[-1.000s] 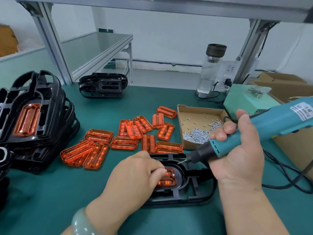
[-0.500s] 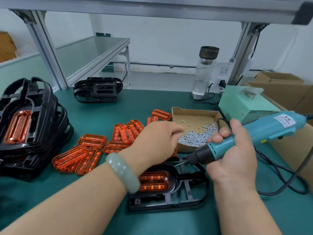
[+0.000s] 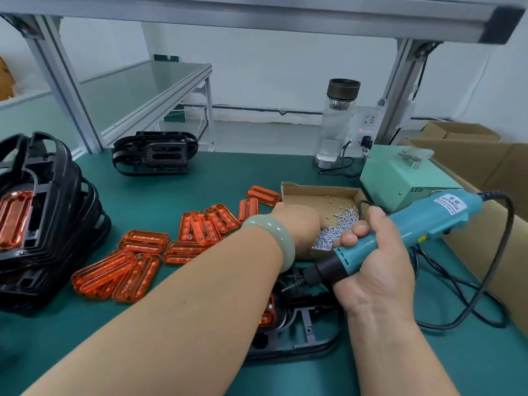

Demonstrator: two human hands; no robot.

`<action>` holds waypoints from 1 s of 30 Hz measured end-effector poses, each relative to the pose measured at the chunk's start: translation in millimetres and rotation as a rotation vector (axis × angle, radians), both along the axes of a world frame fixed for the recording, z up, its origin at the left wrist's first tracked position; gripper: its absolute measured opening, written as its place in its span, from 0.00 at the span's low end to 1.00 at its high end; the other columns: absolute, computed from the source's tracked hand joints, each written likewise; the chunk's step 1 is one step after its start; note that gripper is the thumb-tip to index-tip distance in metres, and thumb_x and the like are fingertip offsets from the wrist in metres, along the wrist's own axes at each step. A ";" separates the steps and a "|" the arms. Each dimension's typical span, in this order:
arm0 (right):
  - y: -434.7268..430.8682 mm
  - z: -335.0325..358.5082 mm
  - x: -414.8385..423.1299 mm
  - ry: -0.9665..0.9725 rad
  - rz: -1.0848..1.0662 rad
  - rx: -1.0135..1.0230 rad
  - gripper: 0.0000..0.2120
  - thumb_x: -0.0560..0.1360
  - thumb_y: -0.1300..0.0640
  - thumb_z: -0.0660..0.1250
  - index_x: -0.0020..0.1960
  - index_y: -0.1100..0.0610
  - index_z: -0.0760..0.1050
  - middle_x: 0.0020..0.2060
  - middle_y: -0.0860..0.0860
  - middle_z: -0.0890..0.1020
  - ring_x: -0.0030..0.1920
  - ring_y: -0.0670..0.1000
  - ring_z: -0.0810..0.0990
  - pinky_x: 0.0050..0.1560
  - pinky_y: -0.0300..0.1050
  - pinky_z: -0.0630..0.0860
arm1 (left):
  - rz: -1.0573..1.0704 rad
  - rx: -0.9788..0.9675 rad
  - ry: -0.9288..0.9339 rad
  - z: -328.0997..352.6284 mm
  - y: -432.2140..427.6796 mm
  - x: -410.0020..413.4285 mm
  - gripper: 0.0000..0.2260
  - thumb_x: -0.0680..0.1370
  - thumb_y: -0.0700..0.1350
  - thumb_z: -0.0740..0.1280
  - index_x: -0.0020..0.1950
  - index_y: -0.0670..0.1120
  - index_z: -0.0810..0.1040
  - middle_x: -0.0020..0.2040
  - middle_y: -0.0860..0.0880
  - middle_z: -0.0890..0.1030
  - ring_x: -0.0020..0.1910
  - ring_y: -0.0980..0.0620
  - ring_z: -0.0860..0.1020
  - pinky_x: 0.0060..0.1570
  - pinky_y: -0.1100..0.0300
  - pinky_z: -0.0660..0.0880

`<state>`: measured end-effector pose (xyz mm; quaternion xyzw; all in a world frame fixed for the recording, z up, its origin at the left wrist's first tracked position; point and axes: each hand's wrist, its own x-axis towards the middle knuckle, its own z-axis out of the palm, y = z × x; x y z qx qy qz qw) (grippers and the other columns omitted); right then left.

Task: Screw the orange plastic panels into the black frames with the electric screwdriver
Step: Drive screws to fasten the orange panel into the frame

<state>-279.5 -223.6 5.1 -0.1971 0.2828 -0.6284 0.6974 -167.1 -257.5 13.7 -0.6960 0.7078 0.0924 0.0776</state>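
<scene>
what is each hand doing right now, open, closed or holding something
Left hand: over the screws in the box, fingers hidden, cannot tell.
Right hand: grips the electric screwdriver.

Dark capital letters reading "LED" are printed on the front face of a pale green box (image 3: 400, 178) at the back right. A white label (image 3: 450, 203) is stuck on the teal body of the electric screwdriver (image 3: 414, 222). It carries a line of dark capitals under two smaller characters, too blurred to read with certainty. A small yellow sticker (image 3: 421, 239) on the same tool is unreadable
</scene>
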 end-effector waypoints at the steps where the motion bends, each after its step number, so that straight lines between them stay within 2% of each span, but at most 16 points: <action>1: -0.2 0.1 -0.1 -0.004 0.004 0.001 0.05 0.79 0.57 0.64 0.45 0.52 0.69 0.26 0.46 0.71 0.23 0.44 0.69 0.28 0.35 0.68 | -0.001 -0.018 -0.010 0.8 -0.6 0.0 0.17 0.75 0.42 0.67 0.63 0.54 0.75 0.53 0.51 0.79 0.57 0.45 0.76 0.49 0.56 0.65; 4: -0.8 -0.2 -0.6 -0.009 0.009 0.003 0.05 0.79 0.57 0.64 0.46 0.52 0.69 0.26 0.46 0.71 0.23 0.44 0.69 0.28 0.36 0.68 | 0.009 -0.136 0.045 0.5 1.1 2.1 0.15 0.76 0.38 0.65 0.60 0.51 0.79 0.55 0.48 0.80 0.56 0.45 0.76 0.50 0.57 0.67; 7: -1.0 0.1 -0.4 -0.006 0.003 0.003 0.05 0.79 0.57 0.65 0.45 0.52 0.70 0.26 0.46 0.71 0.23 0.44 0.69 0.28 0.36 0.69 | 0.062 -0.240 0.226 1.5 5.9 6.1 0.10 0.76 0.41 0.67 0.55 0.50 0.82 0.52 0.48 0.82 0.54 0.47 0.78 0.47 0.59 0.70; 10: -0.1 0.0 -0.2 -0.007 0.006 -0.002 0.05 0.79 0.57 0.65 0.45 0.53 0.70 0.26 0.46 0.71 0.23 0.44 0.69 0.28 0.35 0.69 | 0.129 -0.322 0.400 6.1 9.7 7.4 0.09 0.77 0.43 0.68 0.56 0.48 0.82 0.54 0.49 0.82 0.54 0.50 0.78 0.52 0.62 0.71; 13: 0.1 0.4 -0.1 -0.015 0.011 -0.001 0.04 0.79 0.57 0.65 0.46 0.53 0.70 0.26 0.46 0.71 0.23 0.44 0.69 0.27 0.34 0.69 | 0.178 -0.347 0.531 8.3 12.6 7.7 0.10 0.78 0.42 0.66 0.58 0.48 0.81 0.55 0.50 0.82 0.52 0.55 0.78 0.48 0.68 0.67; 16: 0.3 1.0 -0.1 -0.023 0.013 -0.002 0.05 0.79 0.58 0.65 0.45 0.52 0.70 0.26 0.46 0.71 0.23 0.44 0.69 0.27 0.34 0.69 | 0.233 -0.326 0.667 8.7 15.5 7.3 0.12 0.78 0.38 0.64 0.59 0.47 0.81 0.54 0.49 0.83 0.49 0.55 0.79 0.49 0.68 0.71; 18: 0.2 0.8 -0.3 -0.028 0.013 -0.003 0.05 0.79 0.58 0.65 0.46 0.52 0.70 0.26 0.46 0.71 0.22 0.44 0.69 0.27 0.33 0.69 | 0.268 -0.334 0.742 7.1 16.3 7.5 0.11 0.78 0.38 0.64 0.58 0.47 0.80 0.50 0.48 0.84 0.47 0.54 0.81 0.49 0.65 0.75; 19: 0.1 0.7 -0.4 -0.029 0.013 -0.003 0.05 0.79 0.58 0.65 0.46 0.52 0.70 0.26 0.46 0.71 0.22 0.44 0.69 0.26 0.33 0.69 | 0.289 -0.352 0.766 6.5 17.0 7.7 0.10 0.77 0.40 0.66 0.57 0.48 0.80 0.47 0.49 0.84 0.44 0.55 0.81 0.46 0.65 0.76; 21: 0.2 0.2 -0.5 -0.025 0.013 -0.004 0.04 0.79 0.57 0.65 0.46 0.53 0.70 0.26 0.46 0.71 0.23 0.44 0.69 0.27 0.33 0.69 | 0.333 -0.399 0.818 5.0 17.8 8.8 0.05 0.76 0.42 0.68 0.49 0.50 0.81 0.39 0.51 0.83 0.37 0.57 0.80 0.41 0.64 0.78; 22: 0.3 -0.2 -0.3 -0.021 0.013 -0.005 0.04 0.79 0.57 0.65 0.48 0.53 0.70 0.26 0.46 0.71 0.23 0.44 0.69 0.27 0.34 0.69 | 0.354 -0.418 0.866 4.9 18.7 9.3 0.04 0.76 0.43 0.68 0.43 0.51 0.80 0.36 0.52 0.82 0.34 0.57 0.79 0.41 0.62 0.79; 24: 0.3 -0.7 0.1 -0.022 0.018 -0.009 0.04 0.79 0.57 0.65 0.50 0.53 0.70 0.26 0.46 0.71 0.23 0.44 0.69 0.27 0.34 0.69 | 0.406 -0.442 0.985 4.8 20.6 10.2 0.09 0.76 0.41 0.69 0.38 0.52 0.78 0.33 0.53 0.80 0.31 0.58 0.78 0.42 0.59 0.80; 30: 0.8 0.7 -1.6 -0.108 0.033 0.025 0.04 0.78 0.55 0.66 0.46 0.51 0.70 0.27 0.45 0.71 0.24 0.44 0.69 0.29 0.36 0.70 | 0.550 -0.544 1.340 4.6 49.0 14.0 0.10 0.73 0.35 0.69 0.39 0.50 0.81 0.28 0.54 0.79 0.29 0.57 0.75 0.33 0.67 0.75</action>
